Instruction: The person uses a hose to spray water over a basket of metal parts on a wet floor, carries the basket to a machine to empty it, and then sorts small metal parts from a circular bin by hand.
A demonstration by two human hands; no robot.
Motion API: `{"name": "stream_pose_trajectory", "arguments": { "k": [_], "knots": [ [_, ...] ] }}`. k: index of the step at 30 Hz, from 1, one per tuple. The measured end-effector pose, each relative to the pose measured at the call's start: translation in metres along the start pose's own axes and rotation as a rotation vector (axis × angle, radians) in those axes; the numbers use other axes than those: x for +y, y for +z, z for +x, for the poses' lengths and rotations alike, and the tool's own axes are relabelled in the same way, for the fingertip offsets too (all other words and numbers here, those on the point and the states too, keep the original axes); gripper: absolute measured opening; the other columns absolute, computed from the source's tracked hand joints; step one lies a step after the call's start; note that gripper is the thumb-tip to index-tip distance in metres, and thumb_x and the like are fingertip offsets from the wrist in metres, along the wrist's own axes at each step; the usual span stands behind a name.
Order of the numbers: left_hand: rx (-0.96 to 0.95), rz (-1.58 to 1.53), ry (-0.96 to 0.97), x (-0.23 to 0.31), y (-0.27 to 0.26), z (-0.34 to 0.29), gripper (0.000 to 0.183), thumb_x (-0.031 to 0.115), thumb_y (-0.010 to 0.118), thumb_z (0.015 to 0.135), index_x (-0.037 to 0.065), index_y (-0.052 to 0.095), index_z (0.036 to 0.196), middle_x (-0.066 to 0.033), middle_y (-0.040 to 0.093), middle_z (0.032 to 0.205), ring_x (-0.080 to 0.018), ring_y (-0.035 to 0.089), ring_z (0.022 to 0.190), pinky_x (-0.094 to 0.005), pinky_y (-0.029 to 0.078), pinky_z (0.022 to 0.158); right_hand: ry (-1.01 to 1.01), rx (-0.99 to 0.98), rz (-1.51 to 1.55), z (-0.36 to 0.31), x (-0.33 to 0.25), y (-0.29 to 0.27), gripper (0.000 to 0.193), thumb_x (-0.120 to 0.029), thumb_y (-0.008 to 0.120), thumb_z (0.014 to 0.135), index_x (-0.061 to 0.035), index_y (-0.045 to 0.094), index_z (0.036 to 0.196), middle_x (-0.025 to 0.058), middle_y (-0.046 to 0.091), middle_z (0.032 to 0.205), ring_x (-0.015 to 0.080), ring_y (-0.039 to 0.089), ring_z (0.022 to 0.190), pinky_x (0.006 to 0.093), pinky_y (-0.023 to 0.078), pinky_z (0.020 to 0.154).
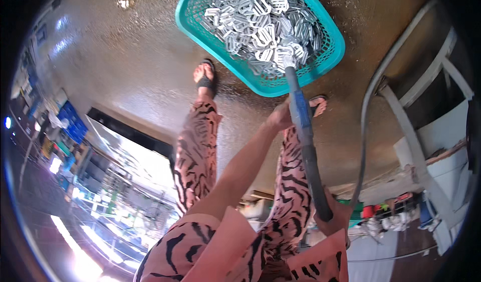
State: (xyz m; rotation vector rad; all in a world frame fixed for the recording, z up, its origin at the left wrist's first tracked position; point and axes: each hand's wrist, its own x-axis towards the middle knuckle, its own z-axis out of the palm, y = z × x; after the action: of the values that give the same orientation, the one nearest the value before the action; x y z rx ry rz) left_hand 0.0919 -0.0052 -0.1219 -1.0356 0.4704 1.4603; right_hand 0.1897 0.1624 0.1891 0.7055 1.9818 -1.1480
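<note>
A teal plastic basket (192, 16) stands on the wet floor ahead of me, heaped with slotted silvery metal buckles (250, 29). Both of my hands are closed around a long spray wand (301, 112) with a dark grip and a blue middle section. My left hand (281, 115) wraps it near the front, mostly behind the blue part. Further back, at the dark rear end, my right hand (334, 216) grips it, its fingers partly hidden. The wand's tip points down into the basket's near side, where a whitish spray spreads over the buckles.
A grey hose (367, 106) loops along the right side. Beyond it stands a pale frame (408, 116). Blue crates (72, 121) and cluttered shelving lie to the left. My sandalled feet (205, 76) stand close to the basket. The brown floor (130, 56) glistens with water.
</note>
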Motion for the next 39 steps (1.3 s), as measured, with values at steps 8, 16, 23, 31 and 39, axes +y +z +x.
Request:
{"name": "stream_pose_trajectory", "arguments": {
  "k": [8,16,23,31,39],
  "knots": [
    [0.553,-0.002,0.453,0.001,0.003,0.086,0.034,0.038,0.043,0.088,0.007,0.053,0.094,-0.0111,0.058,0.084,-0.0231,0.056,0.072,-0.0387,0.048,0.063,0.127,-0.177,-0.052,-0.014,0.02,-0.038,0.07,-0.013,0.067,0.054,-0.0069,0.052,0.122,0.0129,0.057,0.067,0.0302,0.057,0.06,0.038,0.045,0.062],
    [0.412,-0.235,0.535,0.022,0.087,-0.034,0.039,0.04,0.041,0.089,0.003,0.053,0.093,-0.0115,0.057,0.067,-0.0252,0.058,0.057,-0.0367,0.051,0.054,-0.244,0.008,0.157,-0.044,0.022,-0.073,0.065,-0.025,0.075,0.053,-0.0024,0.058,0.111,0.0044,0.049,0.056,0.0237,0.048,0.047,0.036,0.035,0.048],
    [0.328,-0.107,0.36,0.063,-0.048,0.035,0.04,0.028,0.046,0.091,-0.006,0.042,0.112,-0.025,0.053,0.101,-0.0379,0.057,0.088,-0.0481,0.05,0.077,-0.206,0.027,0.224,-0.043,0.014,-0.065,0.059,-0.016,0.072,0.054,-0.0056,0.059,0.112,0.0046,0.05,0.053,0.0209,0.05,0.046,0.0331,0.035,0.045],
    [0.155,0.663,0.092,0.264,0.109,-0.047,0.045,0.029,0.037,0.095,-0.012,0.045,0.112,-0.0252,0.056,0.109,-0.0361,0.057,0.1,-0.0368,0.05,0.089,-0.345,0.021,0.161,-0.009,-0.039,-0.033,0.059,-0.013,0.07,0.058,-0.0032,0.057,0.114,0.0024,0.049,0.056,0.018,0.048,0.046,0.0309,0.035,0.044],
    [1.104,2.608,1.337,0.439,0.15,-0.047,0.052,0.03,0.065,0.076,0.007,0.05,0.12,-0.0201,0.057,0.112,-0.0313,0.058,0.101,-0.0386,0.047,0.085,-0.36,0.31,0.259,0.072,-0.092,0.055,0.063,-0.009,0.068,0.061,-0.001,0.051,0.121,0.0059,0.049,0.057,0.0202,0.05,0.048,0.0328,0.039,0.047]
  ]
}}
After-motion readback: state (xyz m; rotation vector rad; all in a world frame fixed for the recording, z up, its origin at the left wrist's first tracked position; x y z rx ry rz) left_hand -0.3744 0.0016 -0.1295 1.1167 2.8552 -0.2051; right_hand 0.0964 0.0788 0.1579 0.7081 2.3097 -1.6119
